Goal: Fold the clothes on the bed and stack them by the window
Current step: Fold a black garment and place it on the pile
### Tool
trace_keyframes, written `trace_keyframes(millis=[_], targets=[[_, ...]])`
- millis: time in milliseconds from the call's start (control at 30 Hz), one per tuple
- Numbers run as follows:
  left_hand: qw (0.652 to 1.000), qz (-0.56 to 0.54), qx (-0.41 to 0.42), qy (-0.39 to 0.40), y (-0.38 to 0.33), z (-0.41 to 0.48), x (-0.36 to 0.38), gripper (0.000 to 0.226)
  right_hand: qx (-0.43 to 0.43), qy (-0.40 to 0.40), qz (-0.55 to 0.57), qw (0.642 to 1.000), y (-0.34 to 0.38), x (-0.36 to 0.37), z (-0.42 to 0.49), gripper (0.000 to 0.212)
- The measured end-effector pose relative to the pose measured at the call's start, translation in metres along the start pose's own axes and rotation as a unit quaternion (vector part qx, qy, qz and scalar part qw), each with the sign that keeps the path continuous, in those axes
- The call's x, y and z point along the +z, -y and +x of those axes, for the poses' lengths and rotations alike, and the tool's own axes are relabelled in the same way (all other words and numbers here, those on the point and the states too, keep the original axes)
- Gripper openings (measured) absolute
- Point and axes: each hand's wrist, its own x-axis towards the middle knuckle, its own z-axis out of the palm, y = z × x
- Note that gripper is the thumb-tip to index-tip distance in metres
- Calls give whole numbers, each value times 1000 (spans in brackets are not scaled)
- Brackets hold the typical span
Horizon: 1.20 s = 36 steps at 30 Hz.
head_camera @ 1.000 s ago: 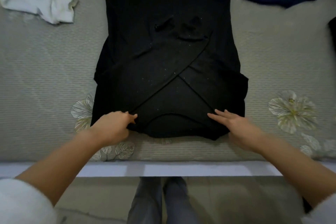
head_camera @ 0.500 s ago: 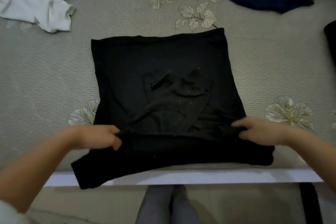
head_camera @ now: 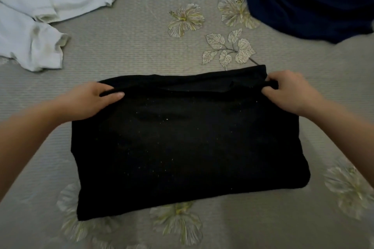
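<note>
A black garment [head_camera: 182, 147] lies folded in half into a wide rectangle in the middle of the bed. My left hand [head_camera: 91, 100] pinches the upper layer's far left corner, thumb on top. My right hand [head_camera: 287, 91] grips the far right corner of the same layer. Both corners sit close to the lower layer's far edge, which shows as a thin strip behind them.
Crumpled white clothing [head_camera: 40, 10] lies at the far left. A dark navy garment [head_camera: 307, 0] is heaped at the far right. The grey bedspread [head_camera: 131, 46] with printed flowers shows between them and around the black garment.
Both hands took hold of the black garment's near edge, lifted it and carried it away from me over the rest, halving the garment. The view has shifted further onto the bed.
</note>
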Motion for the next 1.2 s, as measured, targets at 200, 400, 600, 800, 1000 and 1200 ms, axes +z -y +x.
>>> trace_keyframes(millis=[200, 400, 600, 800, 1000, 1200], targets=[[989, 67, 21, -130, 12, 45, -5, 40, 38, -49, -11, 998, 5, 22, 47, 17], [945, 73, 33, -318, 10, 57, 39, 38, 75, -167, -11, 983, 8, 68, 43, 41], [952, 195, 119, -205, 2, 1, 130, 58, -84, -56, -80, 992, 17, 117, -23, 63], [958, 225, 35, -175, 9, -3, 154, 61, -58, 17, -100, 993, 13, 124, -26, 60], [967, 154, 21, -200, -28, -30, 185, 62, -165, -20, -52, 985, 30, 132, -75, 63], [966, 70, -125, -217, -43, -74, 243, 60, -150, 5, -116, 982, -34, 137, -112, 61]])
